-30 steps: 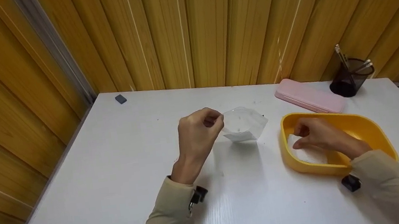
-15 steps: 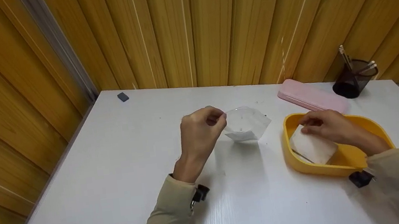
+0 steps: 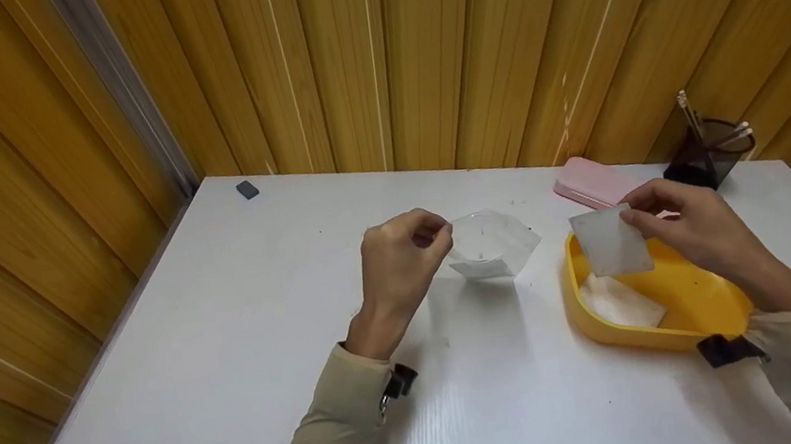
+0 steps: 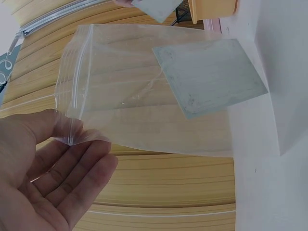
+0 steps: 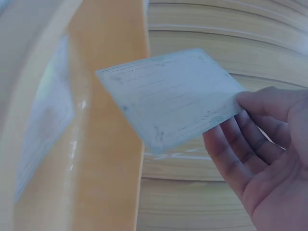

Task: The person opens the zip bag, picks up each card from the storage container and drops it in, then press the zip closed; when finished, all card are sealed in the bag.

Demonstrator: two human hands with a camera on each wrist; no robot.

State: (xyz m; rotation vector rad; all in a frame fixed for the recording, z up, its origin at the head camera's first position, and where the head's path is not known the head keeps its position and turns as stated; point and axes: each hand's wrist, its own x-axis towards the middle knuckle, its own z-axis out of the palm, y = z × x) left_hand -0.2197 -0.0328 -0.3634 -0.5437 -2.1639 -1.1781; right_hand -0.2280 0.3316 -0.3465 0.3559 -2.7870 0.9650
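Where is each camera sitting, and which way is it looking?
Head: worn on the head, looking down at the white table; both hands and sleeves show, left hand, right hand.
Left wrist: by the left palm, looking along the fingers at the clear bag they pinch.
Right wrist: by the right palm, looking at the white square pad it pinches, beside the yellow tray.
Shared: head and left wrist views both show the bag; head and right wrist views both show the pad.
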